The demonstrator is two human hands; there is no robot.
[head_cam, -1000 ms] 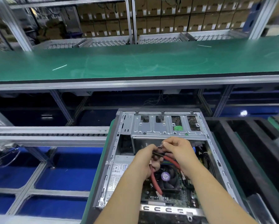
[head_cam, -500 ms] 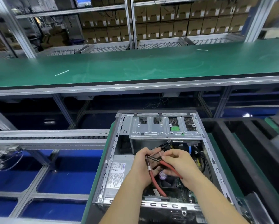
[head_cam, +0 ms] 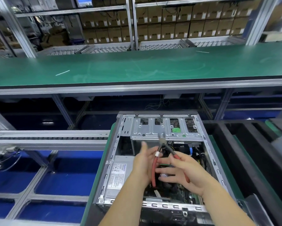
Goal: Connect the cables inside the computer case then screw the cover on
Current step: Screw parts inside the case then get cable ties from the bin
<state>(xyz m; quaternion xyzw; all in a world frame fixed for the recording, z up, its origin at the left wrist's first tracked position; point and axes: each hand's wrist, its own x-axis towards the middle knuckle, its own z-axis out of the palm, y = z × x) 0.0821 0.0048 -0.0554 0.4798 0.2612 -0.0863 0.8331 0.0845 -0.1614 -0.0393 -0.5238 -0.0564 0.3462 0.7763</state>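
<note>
An open computer case (head_cam: 208, 154) lies in front of me, lower centre, with no cover on it. Inside I see a silver drive cage (head_cam: 153, 129), a power supply (head_cam: 117, 173), the motherboard (head_cam: 182, 191) and a blue cable (head_cam: 191, 150). Red-handled cutters (head_cam: 153, 170) hang over the case, handles spread, jaws up near the cage edge. My left hand (head_cam: 143, 163) has straight fingers and touches the left handle. My right hand (head_cam: 184, 172) pinches the other handle at the thumb, fingers stretched leftward. The hands hide the cooler fan.
A long green conveyor belt (head_cam: 137, 67) runs across beyond the case. A roller rail (head_cam: 47, 138) lies to the left, over a blue floor. Black trays (head_cam: 235, 152) stand at the right. Shelves of cardboard boxes (head_cam: 169, 30) fill the back.
The cutters have swung upright, jaws toward the drive cage, and their handles have spread apart. Both hands have loosened from a close grip, fingers now straighter.
</note>
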